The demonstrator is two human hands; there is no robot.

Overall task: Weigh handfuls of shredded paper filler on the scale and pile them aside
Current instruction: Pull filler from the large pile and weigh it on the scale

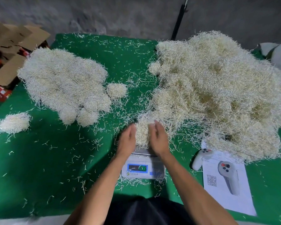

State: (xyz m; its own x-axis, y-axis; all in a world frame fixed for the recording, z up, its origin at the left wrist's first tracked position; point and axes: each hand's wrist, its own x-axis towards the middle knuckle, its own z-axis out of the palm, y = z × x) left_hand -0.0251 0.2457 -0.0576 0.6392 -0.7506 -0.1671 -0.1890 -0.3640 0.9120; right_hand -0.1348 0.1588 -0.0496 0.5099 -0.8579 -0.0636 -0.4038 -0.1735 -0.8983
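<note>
A handful of pale shredded paper (pixel 142 132) sits on the white digital scale (pixel 143 169) at the table's near middle. My left hand (pixel 127 140) and my right hand (pixel 158 138) cup it from either side, fingers straight and touching the paper. The scale's blue display faces me, its reading too blurred to tell. A large heap of loose filler (pixel 217 95) fills the right side. A pile of rounded weighed clumps (pixel 63 85) lies at the left, with one small clump (pixel 117 90) beside it and another (pixel 14 122) near the left edge.
The green table cloth (pixel 47 168) is strewn with loose paper strands. A white handheld controller (pixel 199 159) and a printed sheet (pixel 227 184) lie at the right of the scale. Open cardboard boxes (pixel 10 51) stand past the left edge. A black pole (pixel 178 20) rises behind the table.
</note>
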